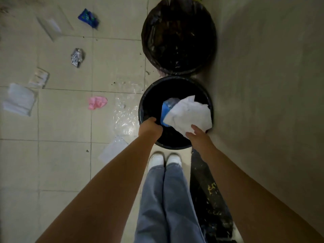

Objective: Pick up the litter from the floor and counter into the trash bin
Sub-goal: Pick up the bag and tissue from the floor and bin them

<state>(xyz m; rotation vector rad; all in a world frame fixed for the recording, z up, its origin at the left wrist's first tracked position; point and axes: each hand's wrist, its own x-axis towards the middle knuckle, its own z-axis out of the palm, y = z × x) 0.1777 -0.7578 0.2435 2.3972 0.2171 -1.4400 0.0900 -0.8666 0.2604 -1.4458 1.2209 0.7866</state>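
A small black trash bin (pixel 175 85) stands on the tiled floor just ahead of my feet. My left hand (pixel 149 128) grips its near-left rim. My right hand (pixel 198 135) holds a crumpled white paper (pixel 190 114) over the bin's opening. A blue wrapper (pixel 166 109) lies inside the bin beneath the paper. Litter is scattered on the floor to the left: a pink piece (pixel 97 102), a silver foil wrapper (pixel 77 57), a blue packet (pixel 88 18), clear plastic film (pixel 125 118) and white paper sheets (pixel 19 99).
A larger bin with a black liner (pixel 178 35) stands behind the small one. A grey wall (pixel 263 85) runs along the right. A dark spattered board (pixel 208 190) lies by my right leg. More white paper (pixel 114 149) lies near my left arm.
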